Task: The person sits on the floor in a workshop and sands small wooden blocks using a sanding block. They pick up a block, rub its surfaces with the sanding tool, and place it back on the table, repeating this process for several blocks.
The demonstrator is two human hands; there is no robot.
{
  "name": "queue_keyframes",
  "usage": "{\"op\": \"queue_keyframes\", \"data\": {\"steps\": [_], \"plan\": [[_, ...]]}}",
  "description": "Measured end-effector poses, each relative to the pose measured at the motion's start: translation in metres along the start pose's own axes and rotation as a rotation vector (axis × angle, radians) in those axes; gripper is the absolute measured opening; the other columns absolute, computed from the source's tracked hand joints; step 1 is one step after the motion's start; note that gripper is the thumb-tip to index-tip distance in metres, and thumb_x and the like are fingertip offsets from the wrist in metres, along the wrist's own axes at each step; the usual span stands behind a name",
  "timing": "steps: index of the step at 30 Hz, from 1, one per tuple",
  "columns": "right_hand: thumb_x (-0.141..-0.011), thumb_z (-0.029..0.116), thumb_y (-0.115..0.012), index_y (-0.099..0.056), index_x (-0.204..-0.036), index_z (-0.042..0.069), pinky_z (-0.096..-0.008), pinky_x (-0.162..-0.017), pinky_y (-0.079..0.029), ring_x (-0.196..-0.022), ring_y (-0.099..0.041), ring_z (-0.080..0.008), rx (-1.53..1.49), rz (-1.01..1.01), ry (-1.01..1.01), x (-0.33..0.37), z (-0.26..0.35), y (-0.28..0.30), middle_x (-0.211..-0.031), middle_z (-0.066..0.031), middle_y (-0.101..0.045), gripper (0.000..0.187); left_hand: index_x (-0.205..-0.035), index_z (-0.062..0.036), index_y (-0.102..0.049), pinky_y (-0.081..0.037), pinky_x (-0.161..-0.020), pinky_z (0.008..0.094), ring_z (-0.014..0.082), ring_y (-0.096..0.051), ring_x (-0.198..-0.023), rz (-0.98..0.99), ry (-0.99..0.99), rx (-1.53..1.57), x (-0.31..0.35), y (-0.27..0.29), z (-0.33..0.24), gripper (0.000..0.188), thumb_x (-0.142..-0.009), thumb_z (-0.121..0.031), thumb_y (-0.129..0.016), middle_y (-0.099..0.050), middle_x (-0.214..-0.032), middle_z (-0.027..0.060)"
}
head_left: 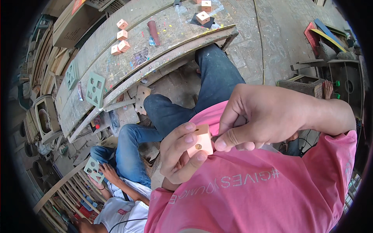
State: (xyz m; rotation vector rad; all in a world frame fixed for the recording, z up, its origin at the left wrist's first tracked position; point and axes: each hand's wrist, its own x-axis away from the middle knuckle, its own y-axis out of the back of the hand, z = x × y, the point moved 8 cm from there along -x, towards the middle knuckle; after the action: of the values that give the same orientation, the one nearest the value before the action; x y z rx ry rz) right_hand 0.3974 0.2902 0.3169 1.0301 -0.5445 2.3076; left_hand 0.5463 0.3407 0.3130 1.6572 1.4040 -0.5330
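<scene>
My left hand (173,155) grips a small pale wooden block (205,144) in front of my chest, its fingers wrapped around the left side. Round holes show in two of the block's faces. Close against the block's right side, my right hand (268,114) is closed in a pinch, thumb against the curled fingers. Whatever lies between those fingertips is hidden; a small dark bit shows by the thumb tip.
Several similar blocks (122,35) sit on the paint-stained bench (167,39), near a dark red tube (153,32). One block (203,17) rests on a dark sheet (210,24). Green cut-out boards (95,89) lie leftward. At lower left, a co-worker's hands (107,173) hold another board (93,167).
</scene>
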Motion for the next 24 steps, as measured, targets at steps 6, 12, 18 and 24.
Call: {"op": "queue_keyframes", "data": {"steps": [6, 12, 18, 24], "plan": [[-0.081, 0.014, -0.063, -0.068, -0.077, -0.006, -0.0343, -0.046, -0.047, -0.051, -0.062, -0.0225, 0.164, -0.11, 0.152, -0.001, 0.006, 0.002, -0.062, -0.0165, -0.064, 0.021, -0.11, -0.0036, -0.057, -0.061, -0.07, 0.0428, 0.0407, -0.062, -0.094, -0.067, 0.014, 0.063, -0.001, -0.004, 0.003, 0.037, -0.076, 0.001, -0.069, -0.058, -0.113, 0.0238], [-0.08, 0.006, -0.066, -0.067, -0.074, -0.003, -0.0321, -0.045, -0.035, -0.043, -0.042, -0.0135, 0.267, -0.261, 0.374, 0.0, 0.01, 0.002, -0.051, -0.0113, -0.053, 0.011, -0.11, 0.0, -0.054, -0.059, -0.068, 0.0435, 0.041, -0.063, -0.089, -0.047, 0.066, 0.117, 0.004, -0.006, 0.008, 0.038, -0.075, 0.007, -0.066, -0.06, -0.113, 0.0257], [-0.077, 0.005, -0.066, -0.067, -0.073, -0.004, -0.0344, -0.045, -0.038, -0.043, -0.049, -0.0217, 0.286, -0.288, 0.452, 0.0, 0.01, 0.001, -0.055, -0.0154, -0.057, 0.009, -0.11, -0.0002, -0.055, -0.058, -0.068, 0.0421, 0.0403, -0.064, -0.088, -0.045, 0.152, 0.171, 0.004, -0.007, 0.012, 0.037, -0.076, 0.009, -0.065, -0.063, -0.109, 0.0251], [-0.077, 0.006, -0.067, -0.067, -0.073, -0.004, -0.0355, -0.046, -0.04, -0.045, -0.052, -0.0277, 0.452, -0.362, 0.528, 0.007, 0.02, 0.001, -0.057, -0.016, -0.059, 0.01, -0.113, 0.0035, -0.056, -0.057, -0.069, 0.0415, 0.0388, -0.066, -0.086, -0.041, 0.274, 0.272, 0.01, -0.009, 0.022, 0.036, -0.078, 0.009, -0.065, -0.063, -0.105, 0.0278]]}}
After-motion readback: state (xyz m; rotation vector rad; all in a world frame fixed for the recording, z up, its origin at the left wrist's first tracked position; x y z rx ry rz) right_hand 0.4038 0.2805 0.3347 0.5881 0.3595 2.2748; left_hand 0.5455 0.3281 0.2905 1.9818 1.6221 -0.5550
